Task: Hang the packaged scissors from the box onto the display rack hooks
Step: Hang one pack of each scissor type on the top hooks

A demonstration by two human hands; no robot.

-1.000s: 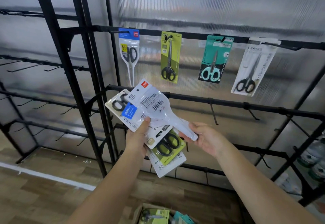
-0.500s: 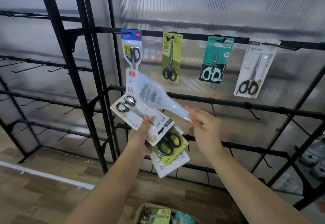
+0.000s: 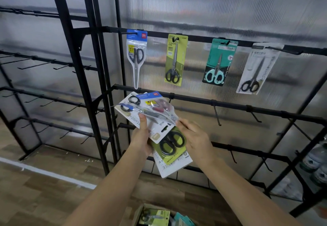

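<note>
My left hand [image 3: 141,137] grips a fanned stack of packaged scissors [image 3: 168,147], thumb on top. On that stack lies a clear, blue-topped scissors pack [image 3: 155,107], and my right hand [image 3: 196,137] pinches its pointed lower end. The stack shows a white pack [image 3: 130,113] and a green pack with black handles. Several packs hang from hooks on the black display rack's top bar [image 3: 196,38]: a blue-topped pack [image 3: 136,57], a green pack [image 3: 175,61], a teal pack [image 3: 218,62] and a white pack [image 3: 256,69]. The cardboard box [image 3: 155,216] sits at the bottom edge.
Bare hooks [image 3: 216,116] stick out from the rack's second bar [image 3: 230,107] and the lower bars. More black racks with bare hooks [image 3: 40,64] stand to the left. Water bottles [image 3: 316,162] are at the right edge. The floor is wood with a white line [image 3: 44,172].
My right hand has turned the clear pack over, blue front now up, and lowered it from above the stack down onto it. The view has shifted slightly right.
</note>
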